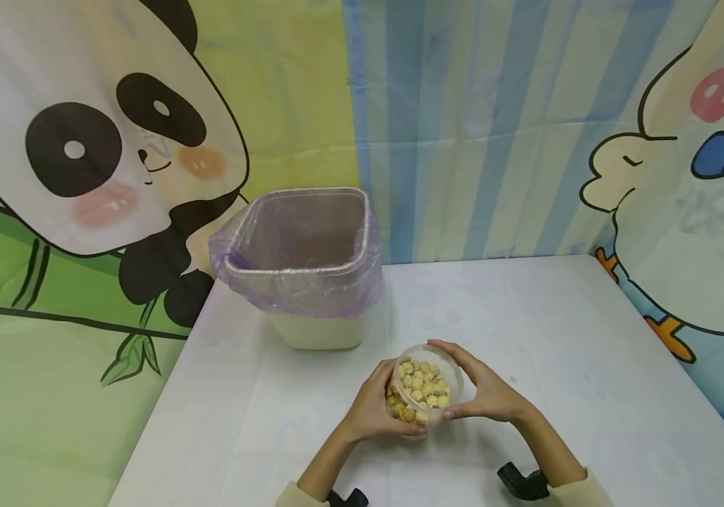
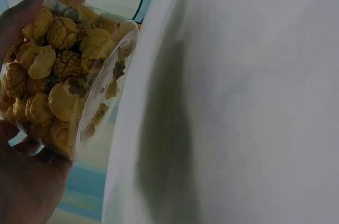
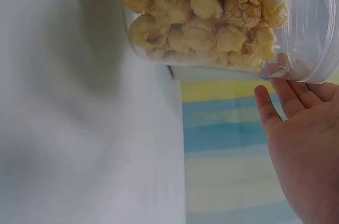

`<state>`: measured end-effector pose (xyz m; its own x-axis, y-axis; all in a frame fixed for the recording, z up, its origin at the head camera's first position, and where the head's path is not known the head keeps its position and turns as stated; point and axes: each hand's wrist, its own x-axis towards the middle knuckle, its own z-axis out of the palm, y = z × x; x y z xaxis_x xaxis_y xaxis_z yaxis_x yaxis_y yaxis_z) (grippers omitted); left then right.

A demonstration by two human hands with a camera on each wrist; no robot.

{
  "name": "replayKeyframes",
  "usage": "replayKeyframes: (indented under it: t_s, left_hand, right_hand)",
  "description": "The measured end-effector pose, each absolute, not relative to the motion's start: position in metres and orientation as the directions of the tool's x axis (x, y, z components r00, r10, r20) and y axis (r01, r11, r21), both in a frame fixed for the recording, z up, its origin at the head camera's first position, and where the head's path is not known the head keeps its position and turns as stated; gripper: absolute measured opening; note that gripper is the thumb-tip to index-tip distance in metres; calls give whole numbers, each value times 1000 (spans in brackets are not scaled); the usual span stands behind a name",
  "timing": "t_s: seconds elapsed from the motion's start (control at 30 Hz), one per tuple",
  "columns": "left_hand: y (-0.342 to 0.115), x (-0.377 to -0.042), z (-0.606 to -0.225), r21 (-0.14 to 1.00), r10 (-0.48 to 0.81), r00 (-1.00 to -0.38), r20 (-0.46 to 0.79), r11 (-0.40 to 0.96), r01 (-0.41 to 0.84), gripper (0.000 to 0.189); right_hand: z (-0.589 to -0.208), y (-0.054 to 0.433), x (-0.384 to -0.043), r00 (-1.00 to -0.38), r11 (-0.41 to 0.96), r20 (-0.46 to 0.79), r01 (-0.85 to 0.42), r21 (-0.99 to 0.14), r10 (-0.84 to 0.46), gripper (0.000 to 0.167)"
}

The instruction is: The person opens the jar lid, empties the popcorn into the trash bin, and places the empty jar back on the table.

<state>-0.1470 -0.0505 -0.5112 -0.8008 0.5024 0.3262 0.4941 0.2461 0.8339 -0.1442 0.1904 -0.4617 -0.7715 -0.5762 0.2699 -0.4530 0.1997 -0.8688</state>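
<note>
Clear plastic forms a round jar (image 1: 428,417), its lower part filled with pale yellow, rounded popcorn pieces (image 1: 424,386), held up off the white cloth-covered worktop (image 1: 495,317), about midway between the left and right edges. Leaning to one side, the jar casts a soft shadow on the cloth. The left hand (image 1: 377,405) grips its side, fingers curled round the wall and thumb across the near side; the right hand (image 1: 485,387) grips the rim between thumb and fingers, which are set well apart on either side of it. Whether a lid covers the mouth I cannot tell. Near the worktop's far left corner, well apart from the jar, stands a cream, square-mouthed plastic bin (image 1: 317,332) with a translucent purple bag (image 1: 311,299) folded over its rim. Beyond the far edge hangs a fabric backdrop (image 1: 451,141), its striped blue-and-cream part flanked by a printed panda (image 1: 108,169) and a white bird (image 1: 698,260) wearing a blue bow.
</note>
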Motion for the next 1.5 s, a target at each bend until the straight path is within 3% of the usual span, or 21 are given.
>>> replayKeyframes:
  t_s: [0.23, 0.77, 1.1, 1.5]
  left_hand:
    - [-55, -165, -484, 772, 532, -771, 349, 303, 559, 103]
    - [-45, -172, -441, 642, 516, -795, 318, 500, 581, 104]
    - [-43, -176, -428, 555, 569, -743, 352, 513, 655, 105]
    - [-46, -181, -419, 548, 631, -688, 359, 455, 702, 105]
  right_hand:
    - [-446, 190, -150, -782, 185, 299, -461, -868, -548, 101]
    - [-428, 181, -154, -841, 204, 359, -465, -861, -405, 99]
    - [-426, 185, -158, -808, 120, 404, -495, -861, -429, 98]
    - [-425, 186, -160, -802, 92, 424, -502, -860, -421, 97]
